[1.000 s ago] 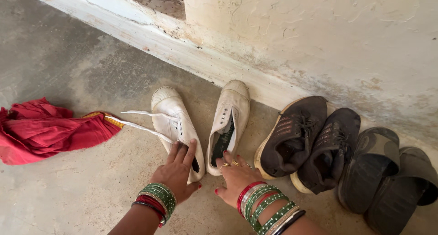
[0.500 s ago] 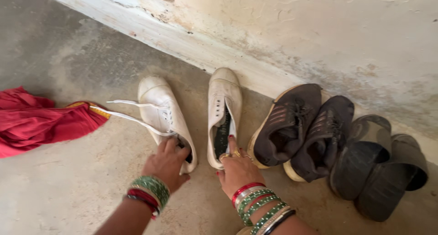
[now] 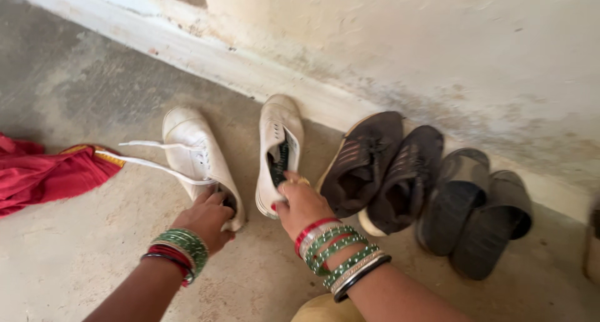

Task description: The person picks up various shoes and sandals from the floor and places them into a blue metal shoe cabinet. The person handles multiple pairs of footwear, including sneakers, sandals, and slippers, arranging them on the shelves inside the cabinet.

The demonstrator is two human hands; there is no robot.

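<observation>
Two white lace-up shoes lie on the concrete floor by a wall step. My left hand (image 3: pixel 206 219) grips the heel of the left white shoe (image 3: pixel 194 150), whose loose white laces (image 3: pixel 147 163) trail to the left. My right hand (image 3: pixel 301 203) grips the heel of the right white shoe (image 3: pixel 279 138), with fingers curled into its opening. Both wrists carry green and red bangles.
A pair of dark brown sneakers (image 3: pixel 381 169) and a pair of dark slip-on sandals (image 3: pixel 475 206) stand in a row to the right. A red cloth (image 3: pixel 47 175) lies on the floor at the left. The plastered wall (image 3: pixel 437 41) and its step (image 3: pixel 206 53) run behind.
Both hands went from resting open behind the white shoes to closing on their heels. The two shoes now sit further apart, and the view has shifted slightly.
</observation>
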